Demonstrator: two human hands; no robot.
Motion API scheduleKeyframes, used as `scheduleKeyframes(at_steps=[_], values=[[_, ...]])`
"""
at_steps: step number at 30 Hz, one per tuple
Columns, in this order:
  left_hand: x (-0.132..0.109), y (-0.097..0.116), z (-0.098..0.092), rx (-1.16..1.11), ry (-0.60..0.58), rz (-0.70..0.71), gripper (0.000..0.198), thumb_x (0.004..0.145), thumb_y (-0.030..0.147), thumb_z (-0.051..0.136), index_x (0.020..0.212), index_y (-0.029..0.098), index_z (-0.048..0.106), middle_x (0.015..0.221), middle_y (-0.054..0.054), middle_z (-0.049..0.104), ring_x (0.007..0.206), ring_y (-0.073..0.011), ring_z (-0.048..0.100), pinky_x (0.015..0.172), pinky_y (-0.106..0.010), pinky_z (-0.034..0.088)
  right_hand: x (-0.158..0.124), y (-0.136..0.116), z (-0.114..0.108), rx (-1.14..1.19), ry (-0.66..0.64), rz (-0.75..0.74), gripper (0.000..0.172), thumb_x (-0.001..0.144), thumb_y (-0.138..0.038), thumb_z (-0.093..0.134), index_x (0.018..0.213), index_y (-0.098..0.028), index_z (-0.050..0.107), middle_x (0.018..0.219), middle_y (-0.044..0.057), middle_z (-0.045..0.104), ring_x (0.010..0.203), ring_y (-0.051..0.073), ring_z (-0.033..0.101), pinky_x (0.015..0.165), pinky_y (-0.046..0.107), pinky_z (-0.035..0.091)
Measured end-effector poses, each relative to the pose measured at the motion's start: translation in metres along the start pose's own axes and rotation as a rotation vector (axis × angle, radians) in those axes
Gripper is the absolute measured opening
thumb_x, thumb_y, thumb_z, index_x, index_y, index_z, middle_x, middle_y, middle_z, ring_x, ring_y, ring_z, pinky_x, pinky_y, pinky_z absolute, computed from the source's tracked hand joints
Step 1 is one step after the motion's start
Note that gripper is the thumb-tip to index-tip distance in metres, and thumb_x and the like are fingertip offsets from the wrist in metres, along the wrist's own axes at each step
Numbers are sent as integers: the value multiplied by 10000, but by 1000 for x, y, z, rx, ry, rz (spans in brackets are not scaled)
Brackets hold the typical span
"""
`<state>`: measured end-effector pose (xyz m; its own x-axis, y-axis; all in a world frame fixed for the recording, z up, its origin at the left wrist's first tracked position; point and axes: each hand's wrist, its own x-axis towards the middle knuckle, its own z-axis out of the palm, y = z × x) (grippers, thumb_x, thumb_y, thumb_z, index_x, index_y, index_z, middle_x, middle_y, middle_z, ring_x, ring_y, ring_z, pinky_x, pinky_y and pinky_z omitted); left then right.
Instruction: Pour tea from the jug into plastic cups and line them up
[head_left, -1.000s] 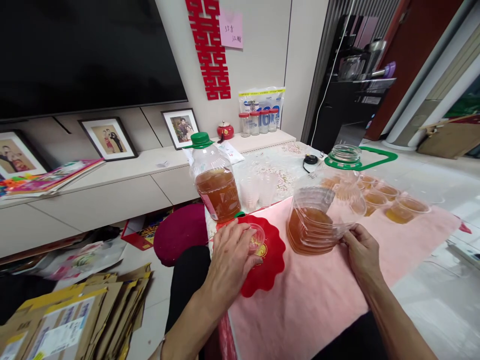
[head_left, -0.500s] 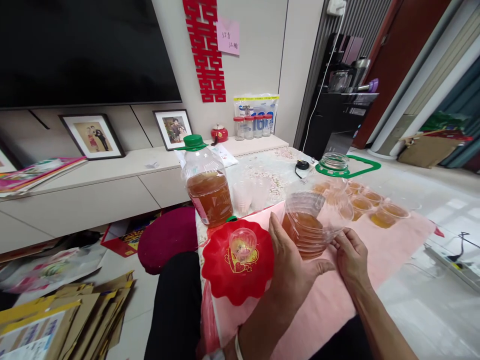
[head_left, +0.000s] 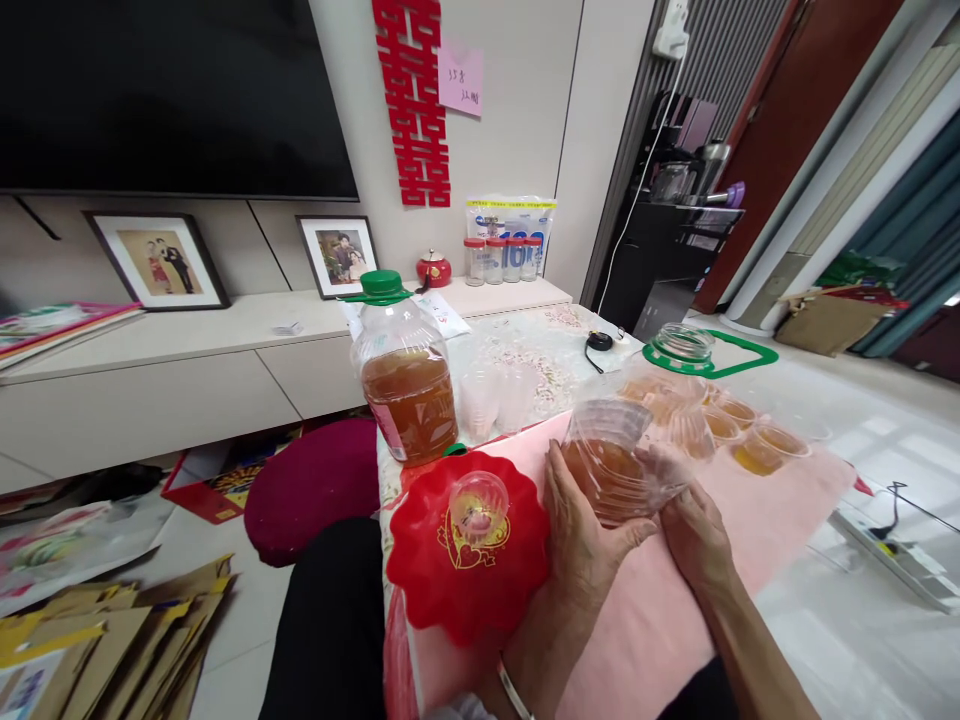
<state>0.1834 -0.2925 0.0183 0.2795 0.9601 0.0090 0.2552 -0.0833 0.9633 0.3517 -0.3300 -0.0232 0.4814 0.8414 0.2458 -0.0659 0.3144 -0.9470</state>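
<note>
A large clear plastic jug (head_left: 602, 470) of amber liquid lies tilted in front of me, its open mouth and green carrying handle (head_left: 750, 352) pointing away to the right. My left hand (head_left: 585, 545) wraps round the base end, with the thumb beneath and the fingers along the left side. On the right side, my right hand (head_left: 696, 538) grips the jug low down, its fingertips partly hidden. Beyond the jug, several clear cups (head_left: 771, 448) hold amber liquid, partly seen through its plastic. Left of my left hand, a clear cup (head_left: 478, 507) sits on a red scalloped plate (head_left: 420, 560).
A second jug (head_left: 409, 390) with a green cap stands upright at the table's left edge. Stacked clear cups (head_left: 496, 400) are beside it. A pink cloth (head_left: 637, 640) covers the near table. A black tape measure (head_left: 598, 342) lies farther back. A power strip (head_left: 896, 560) is on the right floor.
The jug's mouth has swung right and slightly down, and my right hand has closed in further along its side. The view has shifted a little.
</note>
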Motion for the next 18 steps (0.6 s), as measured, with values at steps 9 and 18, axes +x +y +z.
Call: scheduleKeyframes(at_steps=[9,18], values=[[1,-2,4,-5,32,14,1480,533,448,1000,1657,6,145,1723,-213,176,1638,-315,185,1393,-492,227,11,-17,-6,-59,-199,177,878,637,-666,900,1434,-415,632,1528,75,653,1493,404,502,1143,596,491],[0,-2,5,-30,22,30,1476,581,696,884,1661,18,140,1720,-205,187,1630,-315,207,1381,-507,249,27,-22,-11,-151,-247,148,1113,499,-717,942,1495,-394,565,1517,115,658,1532,425,440,1124,619,506]])
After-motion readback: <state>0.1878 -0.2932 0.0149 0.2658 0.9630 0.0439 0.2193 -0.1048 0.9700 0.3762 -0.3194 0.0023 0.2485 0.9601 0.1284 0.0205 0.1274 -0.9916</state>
